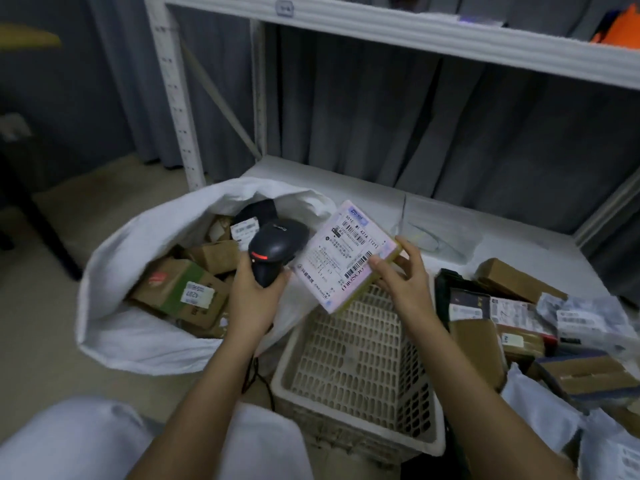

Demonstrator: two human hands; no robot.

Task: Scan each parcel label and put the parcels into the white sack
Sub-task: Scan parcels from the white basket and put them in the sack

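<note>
Parcel (pixel 346 254): flat yellowish box with a white shipping label facing up, held tilted in the air above the far edge of the basket, just right of the scanner head.
Right hand (pixel 401 275): holds the parcel by its right edge, thumb on the label near a barcode and the other fingers curled round the edge and under it.
Scanner (pixel 273 247): dark handheld unit with a red-lit band, its head turned toward the label; it sits immediately left of the held parcel, almost touching its lower left corner.
Left hand (pixel 254 289): wrapped firmly round the scanner's handle, just left of the right-hand grip; a dark cable hangs below the forearm.
White sack (pixel 114 268): open-mouthed on the floor, left of and below both hands, holding several brown cardboard parcels and a dark pouch, some showing labels.
Basket (pixel 349 372): pale slotted plastic crate directly beneath the held parcel and the right forearm.
Parcel pile (pixel 519 320): brown boxes and plastic mailers heaped to the right of the right hand, on the low white shelf surface.
Shelf frame (pixel 381 32): white metal rack rising beyond the grip, with grey curtain behind it.
Knees (pixel 83 441): pale trousers at the bottom left, nearest the camera.
</note>
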